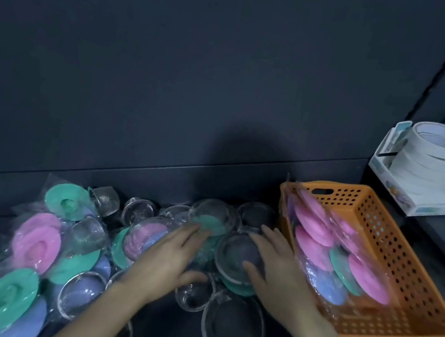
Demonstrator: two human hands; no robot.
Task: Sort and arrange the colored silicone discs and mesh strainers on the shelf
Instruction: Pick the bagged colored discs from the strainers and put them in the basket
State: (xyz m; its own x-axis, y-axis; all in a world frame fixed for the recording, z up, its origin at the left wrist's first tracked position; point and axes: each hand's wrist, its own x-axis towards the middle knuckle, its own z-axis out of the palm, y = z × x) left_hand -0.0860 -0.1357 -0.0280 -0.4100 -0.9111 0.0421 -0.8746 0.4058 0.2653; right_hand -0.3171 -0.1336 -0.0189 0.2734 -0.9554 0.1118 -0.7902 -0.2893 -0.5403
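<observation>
Head view: orange basket (410,278) holds bagged discs (312,248); left hand (171,251) and right hand (281,273) spread on strainers (237,252).

The silicone discs are shown in three plain colours: green discs (68,202), pink discs (36,245) and lavender-blue discs (32,319), all sealed in clear glossy wrappers. The mesh strainers (233,329) are rendered silvery grey, and a fine woven grid is visible on some. The basket (395,258) is coloured orange and patterned with rows of round holes, the shelf back panel (199,90) is dark grey, and the tape rolls (439,144) are white.
</observation>
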